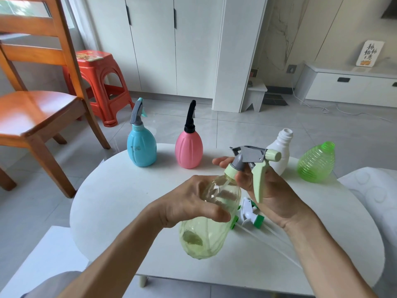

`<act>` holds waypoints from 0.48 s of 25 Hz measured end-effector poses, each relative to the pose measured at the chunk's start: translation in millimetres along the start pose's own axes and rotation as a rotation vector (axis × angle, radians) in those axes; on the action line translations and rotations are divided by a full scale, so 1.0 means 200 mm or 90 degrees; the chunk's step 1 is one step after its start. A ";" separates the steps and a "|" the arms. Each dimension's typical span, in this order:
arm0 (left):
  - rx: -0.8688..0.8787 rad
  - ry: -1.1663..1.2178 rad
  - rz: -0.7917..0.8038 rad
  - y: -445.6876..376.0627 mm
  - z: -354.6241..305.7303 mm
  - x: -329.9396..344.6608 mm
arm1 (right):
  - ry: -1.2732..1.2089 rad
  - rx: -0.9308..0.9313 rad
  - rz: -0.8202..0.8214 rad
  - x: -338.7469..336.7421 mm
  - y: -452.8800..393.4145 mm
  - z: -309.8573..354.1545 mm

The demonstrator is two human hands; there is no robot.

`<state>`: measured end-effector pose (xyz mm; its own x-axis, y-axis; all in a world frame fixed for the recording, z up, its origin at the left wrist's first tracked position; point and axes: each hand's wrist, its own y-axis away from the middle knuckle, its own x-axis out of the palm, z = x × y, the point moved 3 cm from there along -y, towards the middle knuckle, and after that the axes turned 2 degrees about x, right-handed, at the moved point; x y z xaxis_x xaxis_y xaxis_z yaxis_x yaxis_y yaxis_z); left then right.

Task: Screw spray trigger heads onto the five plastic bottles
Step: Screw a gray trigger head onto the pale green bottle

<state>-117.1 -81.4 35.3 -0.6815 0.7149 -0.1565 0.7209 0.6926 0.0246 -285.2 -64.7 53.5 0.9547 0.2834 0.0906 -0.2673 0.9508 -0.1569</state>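
Head view, left hand (189, 203) gripping pale green bottle (206, 231), right hand (266, 190) pinching its trigger head (251, 160) collar

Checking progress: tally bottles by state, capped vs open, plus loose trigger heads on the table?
Bottles with a trigger head on: 3, namely the blue bottle, the pink bottle and the pale green bottle held in both hands.
Open bottles: 2, namely the white bottle and the green ribbed bottle.
Loose trigger heads: 2, overlapping, so uncertain.
Total: 7
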 end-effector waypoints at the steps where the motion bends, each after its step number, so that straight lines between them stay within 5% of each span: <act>1: 0.001 -0.030 -0.039 0.00 0.00 0.00 | 0.010 0.001 -0.037 0.01 0.00 0.01; 5: 0.010 -0.046 -0.091 -0.01 0.01 -0.01 | 0.033 -0.036 -0.107 0.03 0.02 0.01; 12: 0.003 0.077 0.111 0.01 0.01 0.01 | -0.050 0.038 0.112 0.00 0.02 -0.01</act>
<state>-116.9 -79.1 33.5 -0.5558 0.8308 -0.0298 0.8300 0.5566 0.0366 -285.5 -61.4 50.1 0.8798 0.4530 0.1442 -0.4392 0.8906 -0.1184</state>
